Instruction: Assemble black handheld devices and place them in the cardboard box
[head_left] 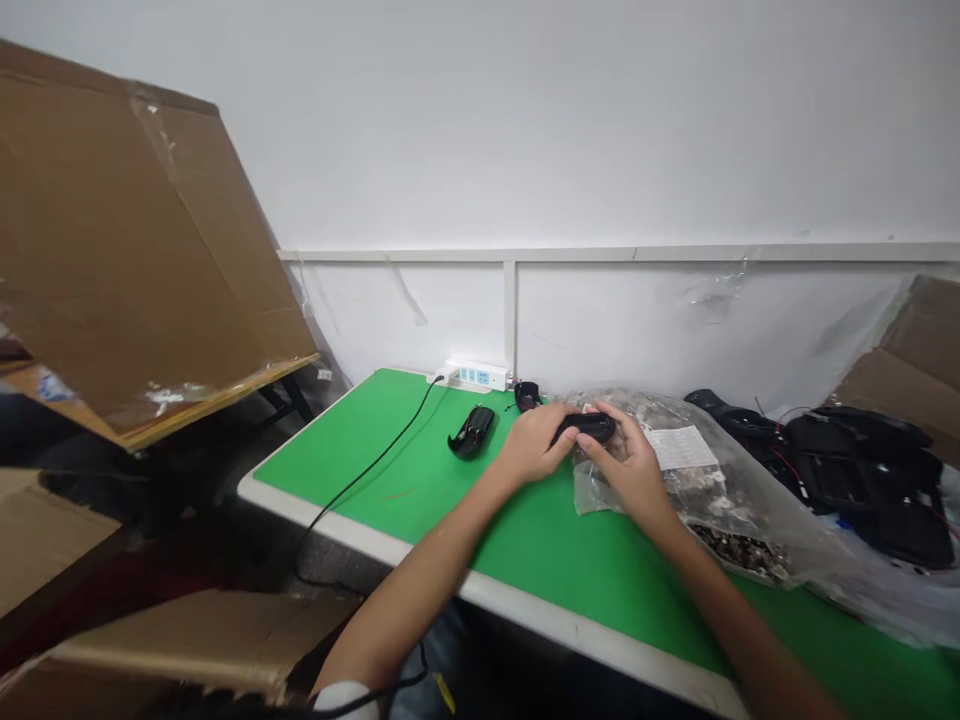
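Note:
Between my two hands is a black plastic casing (592,426), oblong with rounded ends, held above the far part of the green table. My left hand (536,442) grips its left end, thumb along the near side. The fingers of my right hand (628,455) close on its right end. To the left, a similar open black shell (472,432) lies on the green surface, with thin red wires showing inside. Another small black part (527,396) sits behind my left hand, near the wall.
A white power strip (480,376) with a plugged-in black cable (375,457) stands at the table's back edge. Right of my hands lies a clear plastic bag (750,480) with small parts. Black casings with wires (862,470) pile up farther right. Cardboard (135,240) leans at left.

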